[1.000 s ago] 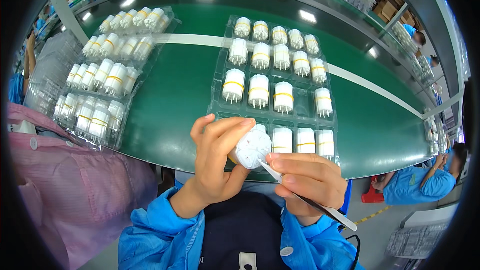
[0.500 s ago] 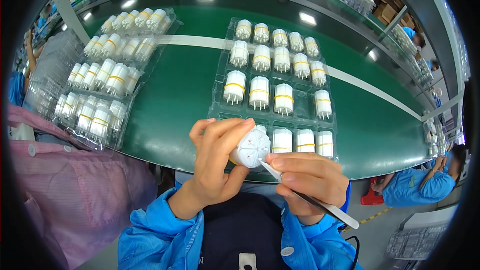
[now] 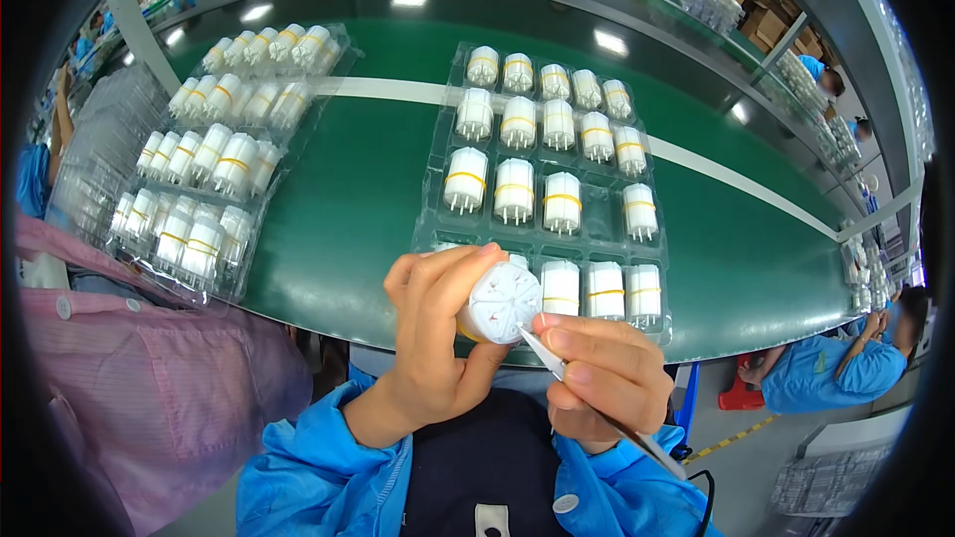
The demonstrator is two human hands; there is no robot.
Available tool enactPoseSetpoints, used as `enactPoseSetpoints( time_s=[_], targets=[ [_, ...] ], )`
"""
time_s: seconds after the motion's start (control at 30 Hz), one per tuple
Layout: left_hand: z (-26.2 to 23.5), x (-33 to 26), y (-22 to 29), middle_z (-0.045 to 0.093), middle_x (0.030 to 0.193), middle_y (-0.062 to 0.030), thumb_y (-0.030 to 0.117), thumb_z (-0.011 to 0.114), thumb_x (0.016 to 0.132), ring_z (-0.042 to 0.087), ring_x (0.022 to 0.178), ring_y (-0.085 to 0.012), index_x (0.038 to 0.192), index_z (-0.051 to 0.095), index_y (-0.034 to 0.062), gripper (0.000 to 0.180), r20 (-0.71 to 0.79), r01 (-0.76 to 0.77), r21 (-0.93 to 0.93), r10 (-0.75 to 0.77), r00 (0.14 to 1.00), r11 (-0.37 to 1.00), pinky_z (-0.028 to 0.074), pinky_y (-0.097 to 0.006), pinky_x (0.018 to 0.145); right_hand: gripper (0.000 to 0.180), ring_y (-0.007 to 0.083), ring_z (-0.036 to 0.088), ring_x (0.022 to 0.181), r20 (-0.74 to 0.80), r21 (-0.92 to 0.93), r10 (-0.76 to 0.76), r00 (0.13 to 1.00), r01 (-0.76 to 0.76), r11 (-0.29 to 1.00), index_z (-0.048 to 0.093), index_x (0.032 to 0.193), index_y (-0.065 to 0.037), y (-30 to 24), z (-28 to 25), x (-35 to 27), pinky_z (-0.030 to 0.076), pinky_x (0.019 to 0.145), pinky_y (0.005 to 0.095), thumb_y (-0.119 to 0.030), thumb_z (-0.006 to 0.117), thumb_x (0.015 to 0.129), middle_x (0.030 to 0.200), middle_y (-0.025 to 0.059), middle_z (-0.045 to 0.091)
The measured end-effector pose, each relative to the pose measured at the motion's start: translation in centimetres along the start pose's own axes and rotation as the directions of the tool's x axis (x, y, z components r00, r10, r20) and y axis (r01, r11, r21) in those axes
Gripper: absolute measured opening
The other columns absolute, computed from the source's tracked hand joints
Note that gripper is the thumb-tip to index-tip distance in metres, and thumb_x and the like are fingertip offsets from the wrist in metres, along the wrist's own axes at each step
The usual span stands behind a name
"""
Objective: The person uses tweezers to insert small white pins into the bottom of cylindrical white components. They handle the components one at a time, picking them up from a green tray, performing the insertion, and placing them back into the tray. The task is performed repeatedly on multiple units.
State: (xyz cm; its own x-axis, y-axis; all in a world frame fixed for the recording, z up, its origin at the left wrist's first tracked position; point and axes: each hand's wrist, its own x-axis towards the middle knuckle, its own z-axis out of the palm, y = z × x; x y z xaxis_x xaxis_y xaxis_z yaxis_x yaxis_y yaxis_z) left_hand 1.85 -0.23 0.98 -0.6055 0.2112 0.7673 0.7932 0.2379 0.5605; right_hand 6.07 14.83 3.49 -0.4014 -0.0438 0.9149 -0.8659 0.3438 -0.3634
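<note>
My left hand [image 3: 433, 328] is wrapped round a white cylindrical plug-like part [image 3: 503, 302], its round, segmented end face tilted up toward me. In my right hand [image 3: 615, 373] is a pair of metal tweezers [image 3: 542, 350], pinched between thumb and fingers. The tweezer tips touch or nearly touch the lower right rim of that end face; exact contact is too small to tell. Just beyond my hands lies a clear plastic tray [image 3: 604, 211] with rows of similar white parts, many with a yellow band and metal pins. One pocket in its third row holds no part.
A second filled tray [image 3: 249, 201] lies to the left, beside stacked clear trays [image 3: 95, 154]. Both filled trays rest on a green conveyor belt [image 3: 348, 169] with a white stripe. A person in pink [image 3: 169, 388] is close on my left; a person in blue [image 3: 841, 363] sits at right.
My right hand and the tweezers have shifted slightly left and down, the tweezers now steeper. The held part has turned a little. The tray in front appears nearly unmoved.
</note>
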Motion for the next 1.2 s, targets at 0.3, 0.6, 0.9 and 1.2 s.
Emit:
enactPoseSetpoints(
  time_s=[0.3, 0.6, 0.9, 1.2],
  targets=[
    [0.3, -0.4, -0.1, 0.060, 0.117, -0.0171, 0.004, 0.074, 0.069, 0.056, 0.102, -0.0297, 0.127, 0.048, -0.0058, 0.064, -0.040, 0.091, -0.035, -0.093, 0.995, 0.995, 0.031, -0.041, 0.091, 0.026, 0.0379, 0.071, 0.090, -0.037, 0.095, 0.180, 0.983, -0.176, 0.980, 0.062, 0.100, 0.003, -0.1, 0.5, -0.1, 0.061, 0.073, 0.0419, -0.004, 0.077, 0.079, 0.098, 0.0227, 0.068],
    [-0.6, -0.2, -0.4, 0.058, 0.118, -0.0160, 0.004, 0.073, 0.068, 0.056, 0.105, -0.0289, 0.129, 0.048, -0.0042, 0.067, 0.024, 0.033, 0.059, -0.034, 0.999, 0.998, 0.029, -0.042, 0.092, 0.024, 0.0358, 0.071, 0.084, 0.093, -0.014, 0.114, 0.989, -0.113, 0.994, 0.061, 0.099, 0.000, 0.3, -0.3, 0.6, 0.061, 0.070, 0.0391, -0.013, 0.074, 0.084, 0.095, 0.0213, 0.068],
    [-1.0, 0.2, -0.4, 0.058, 0.116, -0.0180, -0.005, 0.063, 0.068, 0.050, 0.106, -0.0303, 0.129, 0.046, -0.0062, 0.063, 0.081, -0.025, 0.089, 0.017, 0.997, 0.996, 0.037, -0.038, 0.095, 0.022, 0.0365, 0.071, 0.090, 0.056, 0.098, 0.164, 0.985, -0.169, 0.981, 0.064, 0.097, 0.002, 0.4, -0.5, 0.1, 0.061, 0.075, 0.0407, -0.002, 0.076, 0.078, 0.098, 0.0225, 0.069],
    [-0.4, -0.2, -0.3, 0.058, 0.116, -0.0166, 0.006, 0.074, 0.071, 0.055, 0.102, -0.0295, 0.127, 0.051, -0.0042, 0.062, 0.021, 0.075, -0.017, -0.075, 0.997, 0.997, 0.030, -0.040, 0.093, 0.021, 0.0372, 0.070, 0.092, -0.035, 0.214, 0.295, 0.955, -0.281, 0.936, 0.064, 0.096, 0.002, 0.1, 0.2, 0.0, 0.060, 0.076, 0.0399, -0.003, 0.075, 0.079, 0.097, 0.0244, 0.069]
  ],
)
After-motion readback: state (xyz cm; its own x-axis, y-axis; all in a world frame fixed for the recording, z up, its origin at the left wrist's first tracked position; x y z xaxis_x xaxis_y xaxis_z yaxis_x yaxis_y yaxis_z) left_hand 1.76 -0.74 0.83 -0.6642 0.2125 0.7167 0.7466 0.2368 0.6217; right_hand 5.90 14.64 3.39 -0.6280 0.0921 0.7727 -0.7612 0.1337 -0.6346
